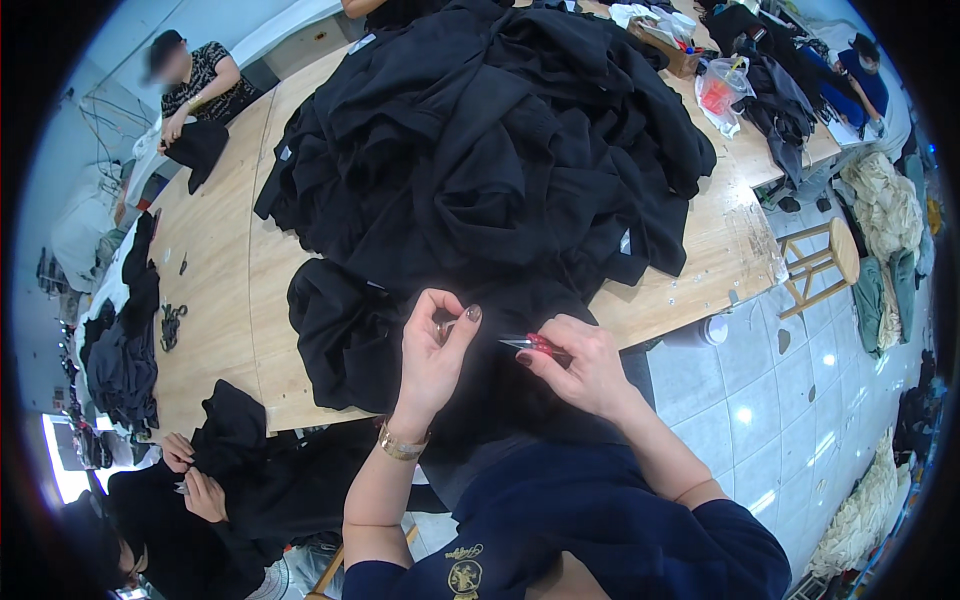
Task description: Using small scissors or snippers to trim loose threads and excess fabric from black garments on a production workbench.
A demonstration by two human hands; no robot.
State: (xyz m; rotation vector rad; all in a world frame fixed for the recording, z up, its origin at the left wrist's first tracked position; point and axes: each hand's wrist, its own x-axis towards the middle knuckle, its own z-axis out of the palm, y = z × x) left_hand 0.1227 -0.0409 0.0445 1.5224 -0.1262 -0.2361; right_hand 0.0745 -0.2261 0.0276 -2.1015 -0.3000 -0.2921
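Close to the table's near edge, my right hand [585, 365] is closed around small red-handled thread snips [538, 344], their silver points facing left. My left hand [432, 355] is held up across from the tips, thumb and fingers curled into a pinch. Whatever it pinches, if anything, is too small to make out. Below both hands, black cloth [500, 395] hangs over the table edge toward my lap. Just beyond them rises a large heap of black garments [480, 170]. A smaller black bundle [340, 325] lies to the left of my left hand.
Black-handled scissors [172, 327] lie on the wooden table [215, 290] at left. One person [205, 85] handles black cloth at far left; another [170, 520] works at near left. A wooden stool [820, 265] stands right, and a plastic cup [718, 90] sits at far right.
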